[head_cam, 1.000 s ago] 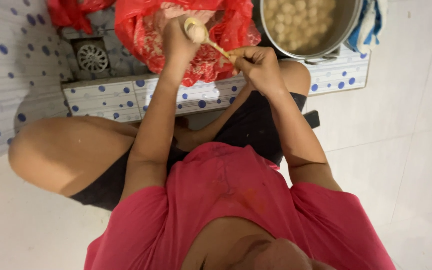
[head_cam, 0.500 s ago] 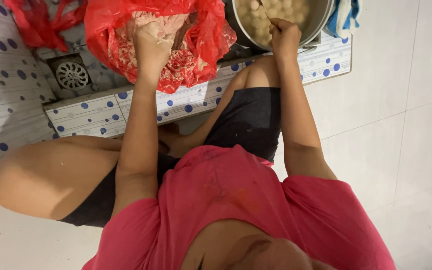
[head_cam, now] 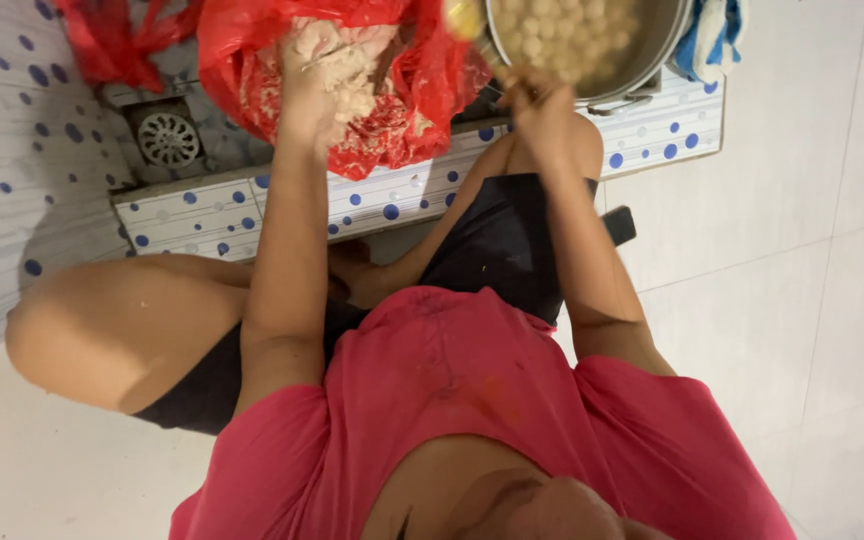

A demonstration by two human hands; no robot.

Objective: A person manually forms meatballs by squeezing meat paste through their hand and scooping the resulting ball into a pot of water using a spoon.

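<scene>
So the left hand [head_cam: 324, 85] is digging into the crumpled red plastic bag [head_cam: 422, 100], fingers closing round a lump of pale sticky paste [head_cam: 352, 65] that's sitting inside it. The right hand [head_cam: 537, 100] is gripping a thin spoon [head_cam: 472, 25], its blurry tip hovering at the rim of the round metal pot [head_cam: 652, 50] full of pale little balls [head_cam: 562, 30], right beside the bag.

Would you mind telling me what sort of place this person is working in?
Probably a home wash area or kitchen floor: white tiles with blue dots, a floor drain, and a metal pot of pale balls beside a red bag of paste.
</scene>
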